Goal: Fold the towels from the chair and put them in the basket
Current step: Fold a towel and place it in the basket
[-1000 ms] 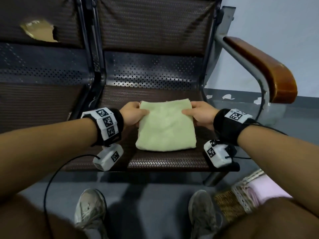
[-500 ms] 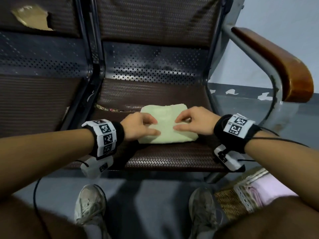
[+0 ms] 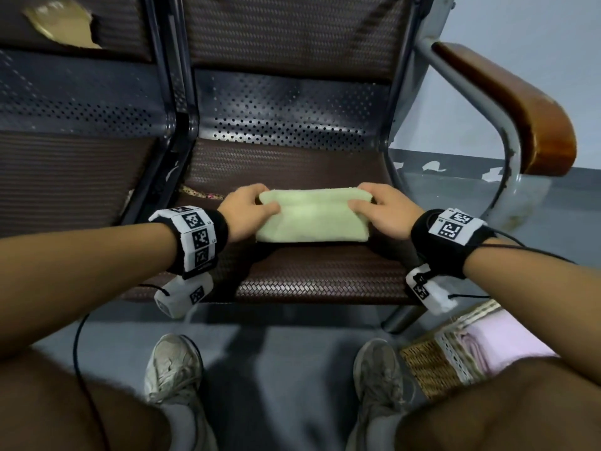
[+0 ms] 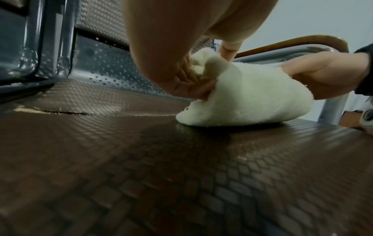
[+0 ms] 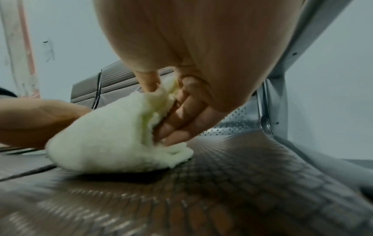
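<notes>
A pale green towel [image 3: 312,219], folded into a thick narrow bundle, lies on the brown woven seat of the chair [image 3: 318,278]. My left hand [image 3: 248,213] grips its left end, thumb on top and fingers tucked under the layers [image 4: 193,79]. My right hand [image 3: 379,211] grips the right end the same way [image 5: 173,111]. The far edge is lifted while the towel's [image 4: 242,99] near edge rests on the seat. A wicker basket [image 3: 429,366] stands on the floor at the lower right with a folded pink towel [image 3: 500,343] in it.
The chair has a perforated metal back [image 3: 292,109] and a wooden armrest [image 3: 520,109] on the right. A second seat [image 3: 65,177] adjoins on the left. My shoes [image 3: 175,366] stand on the grey floor below the seat's front edge.
The towel went from a flat square to a narrower folded bundle. Both hands then moved out to its ends and gripped it, raising its far edge.
</notes>
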